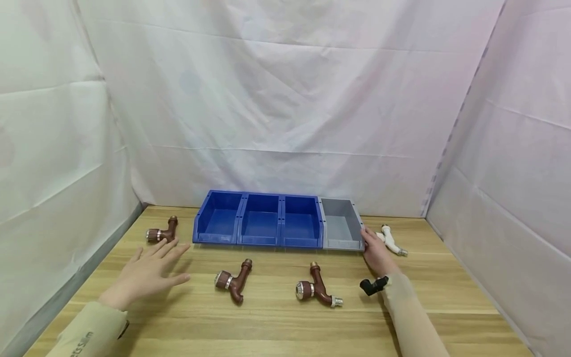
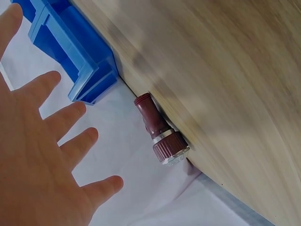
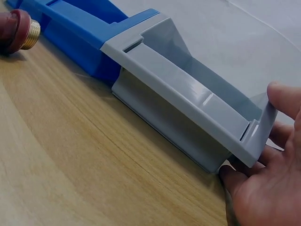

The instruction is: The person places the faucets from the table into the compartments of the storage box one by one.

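Note:
My left hand (image 1: 147,272), fingers spread, hovers over the table's left side. Nearest it is a brown faucet (image 1: 167,231) with a ribbed knob, which also shows in the left wrist view (image 2: 157,127). At the right end of a row of bins, my right hand (image 1: 376,253) grips the side of the grey bin (image 1: 342,244). In the right wrist view one digit lies on that bin's upper rim and others reach under its edge (image 3: 188,117). Three joined blue bins (image 1: 258,240) stand left of the grey one.
Two more brown faucets, one plain-spouted (image 1: 238,282) and one metal-tipped (image 1: 318,287), lie in front of the bins. A white faucet (image 1: 390,240) lies beyond my right hand. A black elbow-shaped piece (image 1: 373,286) lies by my right wrist, partly hidden. White curtains (image 1: 285,109) enclose the table.

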Demonstrator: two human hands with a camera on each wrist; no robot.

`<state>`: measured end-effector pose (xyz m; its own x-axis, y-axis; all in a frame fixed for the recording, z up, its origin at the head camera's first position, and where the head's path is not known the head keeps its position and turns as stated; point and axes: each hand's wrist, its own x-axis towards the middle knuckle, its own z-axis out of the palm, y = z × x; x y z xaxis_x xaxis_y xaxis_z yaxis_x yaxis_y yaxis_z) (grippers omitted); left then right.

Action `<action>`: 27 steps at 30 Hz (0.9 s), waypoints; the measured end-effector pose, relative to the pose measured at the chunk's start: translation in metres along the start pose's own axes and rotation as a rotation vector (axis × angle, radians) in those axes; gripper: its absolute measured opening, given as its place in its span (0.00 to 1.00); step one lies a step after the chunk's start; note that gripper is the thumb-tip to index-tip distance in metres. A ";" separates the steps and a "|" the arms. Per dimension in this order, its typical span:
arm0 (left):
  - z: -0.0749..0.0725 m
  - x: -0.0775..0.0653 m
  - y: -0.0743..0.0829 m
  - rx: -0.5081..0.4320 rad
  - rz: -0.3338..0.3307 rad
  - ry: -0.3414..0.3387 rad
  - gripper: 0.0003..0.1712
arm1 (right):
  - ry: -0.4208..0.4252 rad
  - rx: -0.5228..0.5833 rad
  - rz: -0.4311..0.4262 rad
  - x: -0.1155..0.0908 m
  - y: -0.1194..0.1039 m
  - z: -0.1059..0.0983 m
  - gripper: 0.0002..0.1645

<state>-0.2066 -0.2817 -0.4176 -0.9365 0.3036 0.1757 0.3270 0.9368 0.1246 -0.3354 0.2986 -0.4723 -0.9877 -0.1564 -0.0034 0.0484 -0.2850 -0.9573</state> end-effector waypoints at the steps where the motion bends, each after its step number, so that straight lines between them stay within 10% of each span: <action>1: 0.000 0.000 0.000 -0.001 0.001 0.000 0.47 | -0.001 0.015 -0.004 0.001 0.001 0.000 0.37; 27: 0.003 0.001 0.002 -0.058 0.047 0.007 0.47 | 0.111 0.037 0.036 -0.003 0.003 -0.006 0.39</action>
<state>-0.2071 -0.2793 -0.4202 -0.9193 0.3453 0.1891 0.3772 0.9100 0.1721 -0.3328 0.3041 -0.4768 -0.9955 -0.0623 -0.0718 0.0879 -0.3164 -0.9445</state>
